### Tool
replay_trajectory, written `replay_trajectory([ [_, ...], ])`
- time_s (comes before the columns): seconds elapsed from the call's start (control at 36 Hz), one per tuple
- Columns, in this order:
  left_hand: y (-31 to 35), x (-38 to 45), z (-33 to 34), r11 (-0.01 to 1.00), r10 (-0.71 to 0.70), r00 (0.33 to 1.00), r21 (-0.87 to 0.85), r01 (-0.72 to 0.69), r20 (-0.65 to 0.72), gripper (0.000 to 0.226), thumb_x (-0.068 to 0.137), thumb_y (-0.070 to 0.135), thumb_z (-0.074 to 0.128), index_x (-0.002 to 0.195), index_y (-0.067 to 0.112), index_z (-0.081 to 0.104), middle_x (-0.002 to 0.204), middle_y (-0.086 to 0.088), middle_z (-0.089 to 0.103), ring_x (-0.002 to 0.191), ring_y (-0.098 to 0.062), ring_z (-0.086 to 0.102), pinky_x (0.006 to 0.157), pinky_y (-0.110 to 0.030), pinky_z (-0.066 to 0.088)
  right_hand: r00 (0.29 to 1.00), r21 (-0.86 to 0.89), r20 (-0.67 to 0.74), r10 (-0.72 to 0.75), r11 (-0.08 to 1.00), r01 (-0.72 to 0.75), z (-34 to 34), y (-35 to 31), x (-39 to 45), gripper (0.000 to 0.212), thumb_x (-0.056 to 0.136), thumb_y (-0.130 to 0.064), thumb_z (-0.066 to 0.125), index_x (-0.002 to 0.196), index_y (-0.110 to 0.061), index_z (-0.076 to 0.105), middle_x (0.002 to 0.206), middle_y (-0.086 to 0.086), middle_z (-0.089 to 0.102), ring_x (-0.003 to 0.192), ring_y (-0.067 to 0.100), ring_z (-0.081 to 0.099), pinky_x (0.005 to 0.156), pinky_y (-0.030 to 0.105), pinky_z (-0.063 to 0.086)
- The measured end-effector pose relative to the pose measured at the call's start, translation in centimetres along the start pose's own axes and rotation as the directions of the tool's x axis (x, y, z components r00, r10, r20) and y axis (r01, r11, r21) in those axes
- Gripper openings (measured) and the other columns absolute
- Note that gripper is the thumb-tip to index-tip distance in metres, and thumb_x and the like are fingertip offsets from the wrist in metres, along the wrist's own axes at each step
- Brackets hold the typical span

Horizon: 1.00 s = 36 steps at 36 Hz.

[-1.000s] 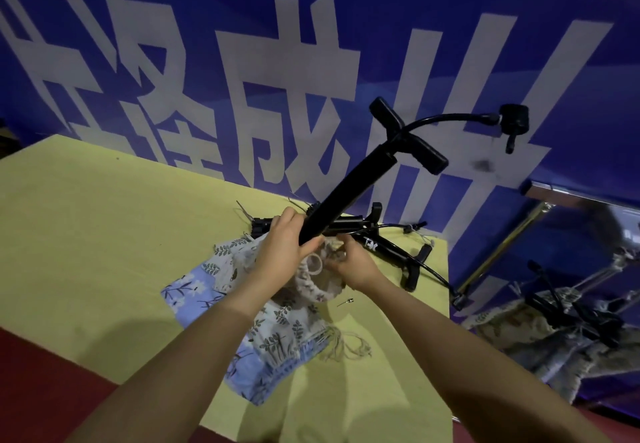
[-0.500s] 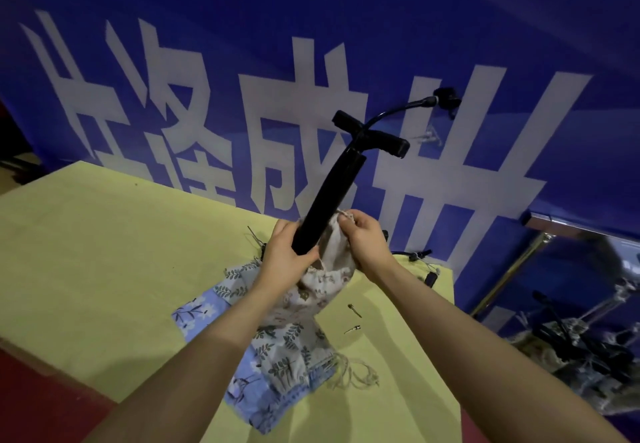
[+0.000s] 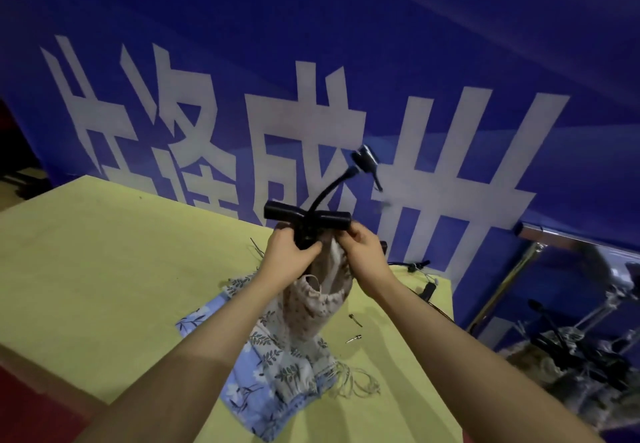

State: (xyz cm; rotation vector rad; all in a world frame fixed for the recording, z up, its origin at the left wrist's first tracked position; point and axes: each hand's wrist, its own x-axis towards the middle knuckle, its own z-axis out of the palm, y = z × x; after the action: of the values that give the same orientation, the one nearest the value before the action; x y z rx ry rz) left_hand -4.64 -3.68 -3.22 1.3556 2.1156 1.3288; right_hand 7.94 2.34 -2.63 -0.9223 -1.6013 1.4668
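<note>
The bag (image 3: 311, 307) has slid up the pump (image 3: 306, 231); only its handle (image 3: 277, 209) and hose (image 3: 329, 190), toward one o'clock, stick out. The left hand (image 3: 291, 259) grips pump and rim, and the right hand (image 3: 363, 252) pinches the rim.

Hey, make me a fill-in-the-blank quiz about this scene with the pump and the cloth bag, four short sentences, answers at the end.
1. The left hand grips the pump just below its T-shaped ____.
2. The right hand pinches the drawstring bag above the ____ table.
3. ____ small metal needles lie on the table beside the bag.
4. The banner behind shows white characters on ____.

Missing words: handle; yellow; Two; blue
</note>
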Motion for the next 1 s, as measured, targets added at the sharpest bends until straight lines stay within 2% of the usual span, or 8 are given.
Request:
replay_trajectory([
  [0.08,-0.2,0.2,-0.4,1.000,-0.031,0.999,-0.002,0.031,-0.026,0.022,0.084,0.029,0.067,0.094,0.010,0.061,0.100,-0.011,0.059,0.088,-0.021,0.057,0.071,-0.025,0.041,1.000,-0.017,0.016,-0.017,1.000,0.017,0.0,0.1,0.0,0.016,0.097,-0.019,0.053,0.101,-0.010,0.066,0.100,0.016,0.069,0.096,0.033,0.065,0.088,0.047,0.052],
  [0.19,-0.1,0.7,-1.1,0.998,-0.058,0.998,-0.023,0.057,-0.038,0.033,0.084,0.032,0.068,0.102,0.006,0.063,0.097,-0.006,0.057,0.089,-0.021,0.057,0.073,-0.027,0.043,0.998,-0.146,0.042,-0.046,0.988,0.052,-0.1,-0.5,0.1,0.020,0.094,-0.007,0.050,0.111,-0.014,0.057,0.077,0.002,0.063,0.066,0.018,0.059,0.063,0.033,0.049],
  [0.36,-1.0,-0.4,-0.7,0.992,-0.111,0.990,-0.067,0.106,-0.082,0.033,0.084,0.033,0.068,0.102,0.006,0.061,0.087,-0.001,0.061,0.081,-0.018,0.057,0.067,-0.027,0.042,0.972,-0.582,0.098,-0.213,0.780,0.230,-0.3,1.1,-0.7,0.028,0.089,-0.007,0.053,0.113,-0.021,0.054,0.111,-0.002,0.049,0.109,0.016,0.048,0.091,0.034,0.048],
  [0.5,-1.4,-0.9,0.0,0.991,-0.134,0.986,-0.020,0.133,-0.095,0.030,0.082,0.037,0.070,0.093,0.011,0.059,0.086,-0.001,0.061,0.080,-0.021,0.058,0.070,-0.033,0.048,0.905,-0.662,0.225,-0.362,0.624,0.414,0.0,2.8,-1.7,0.015,0.089,-0.011,0.059,0.103,-0.014,0.061,0.100,-0.001,0.053,0.095,0.014,0.043,0.083,0.027,0.038],
  [0.58,-1.4,-0.7,0.2,0.991,-0.133,0.986,0.020,0.135,-0.096,0.031,0.081,0.040,0.070,0.093,0.012,0.060,0.088,-0.002,0.062,0.082,-0.023,0.060,0.070,-0.034,0.050,0.887,-0.744,0.372,-0.275,0.483,0.462,0.4,3.6,-1.9,0.019,0.088,-0.014,0.055,0.104,-0.017,0.065,0.102,0.001,0.056,0.096,0.021,0.042,0.079,0.030,0.025],
  [0.69,-1.4,-0.2,0.5,0.986,-0.148,0.983,0.056,0.155,-0.111,0.034,0.082,0.040,0.068,0.094,0.010,0.061,0.092,-0.007,0.065,0.084,-0.027,0.062,0.072,-0.037,0.053,0.909,-0.869,0.416,-0.003,0.293,0.398,1.0,4.8,-2.2,0.035,0.082,-0.029,0.056,0.116,-0.021,0.059,0.119,0.006,0.041,0.111,0.028,0.030,0.095,0.040,0.022],
  [0.89,-1.2,0.0,1.1,0.980,-0.139,0.984,0.126,0.152,-0.111,0.041,0.083,0.048,0.063,0.105,0.013,0.060,0.101,-0.006,0.065,0.094,-0.028,0.060,0.076,-0.044,0.054,0.944,-0.779,0.331,0.008,0.567,0.268,0.7,5.5,-2.3,0.015,0.089,-0.032,0.053,0.079,-0.023,0.055,0.105,-0.004,0.042,0.102,0.019,0.030,0.079,0.029,0.012],
  [1.0,-1.2,0.1,1.4,0.984,-0.140,0.986,0.101,0.150,-0.093,0.044,0.083,0.047,0.063,0.110,0.014,0.057,0.104,-0.006,0.065,0.099,-0.028,0.060,0.080,-0.046,0.054,0.982,-0.602,0.167,-0.088,0.780,0.172,0.0,3.8,-1.7,0.017,0.096,-0.025,0.048,0.081,-0.020,0.053,0.087,-0.003,0.052,0.091,0.014,0.044,0.087,0.033,0.026],
])
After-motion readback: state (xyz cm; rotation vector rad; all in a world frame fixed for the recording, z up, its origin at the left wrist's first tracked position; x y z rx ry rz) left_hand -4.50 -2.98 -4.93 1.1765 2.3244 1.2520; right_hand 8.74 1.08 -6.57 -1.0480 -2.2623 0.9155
